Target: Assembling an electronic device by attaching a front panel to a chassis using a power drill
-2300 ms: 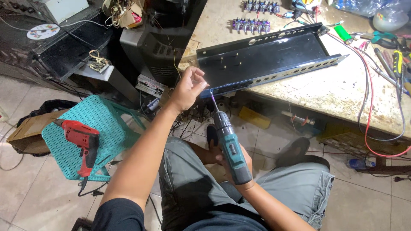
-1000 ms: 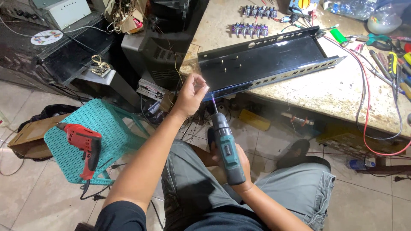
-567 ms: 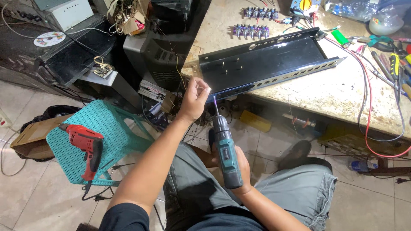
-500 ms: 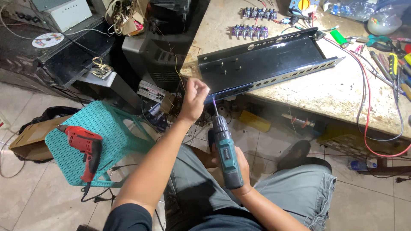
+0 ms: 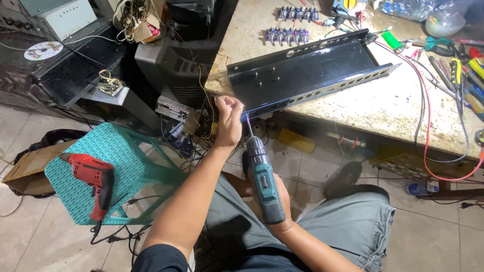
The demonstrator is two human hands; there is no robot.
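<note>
Cordless drill (image 5: 263,179) at the black metal chassis (image 5: 302,75).
Right hand (image 5: 280,194) wraps the drill's grip; left hand (image 5: 229,118), fingers pressed together, pinches the bit's tip (at the chassis's near edge).

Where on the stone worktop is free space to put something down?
Bare stone worktop lies between the black metal tray and the red cable. The far right, with the hand tools, is crowded.
</note>
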